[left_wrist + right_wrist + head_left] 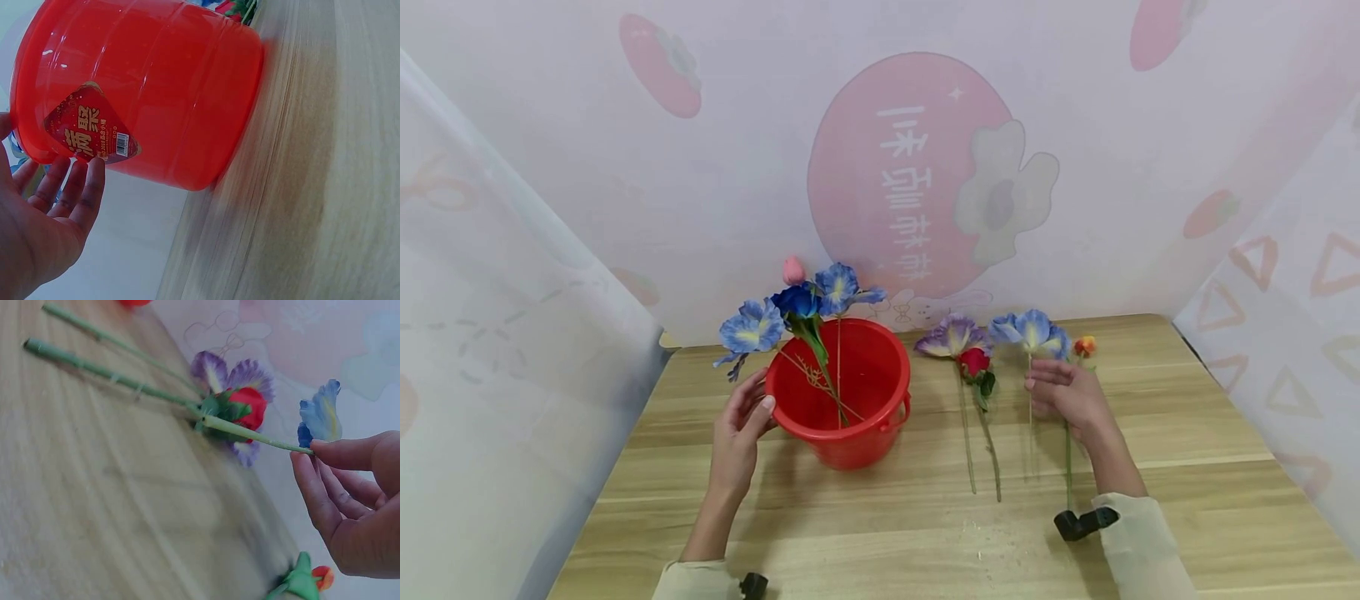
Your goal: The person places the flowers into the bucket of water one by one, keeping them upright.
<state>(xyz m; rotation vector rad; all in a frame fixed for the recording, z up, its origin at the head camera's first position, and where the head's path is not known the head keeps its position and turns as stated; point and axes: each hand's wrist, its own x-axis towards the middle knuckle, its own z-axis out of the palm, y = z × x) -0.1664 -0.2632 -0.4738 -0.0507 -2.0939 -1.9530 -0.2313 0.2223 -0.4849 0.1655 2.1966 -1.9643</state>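
Note:
My left hand (739, 429) holds the rim of a red bucket (853, 450) at its left side, the thumb over the edge and the fingers along the outer wall. Two light-blue artificial irises, a dark-blue rose (799, 302) and a pink bud (793, 270) lean in the bucket. Between thumb and fingertips, my right hand (1075, 400) pinches the thin green stem of another light-blue iris (1033, 330). In the right wrist view this stem (269, 439) is raised off the tabletop, its bloom partly behind the thumb.
To the right of the bucket, a purple iris (955, 335) and a red rose (975, 363) lie on the wooden table (880, 533). An orange flower (1085, 346) lies beyond the right hand. A printed curtain (737, 183) hangs behind the table.

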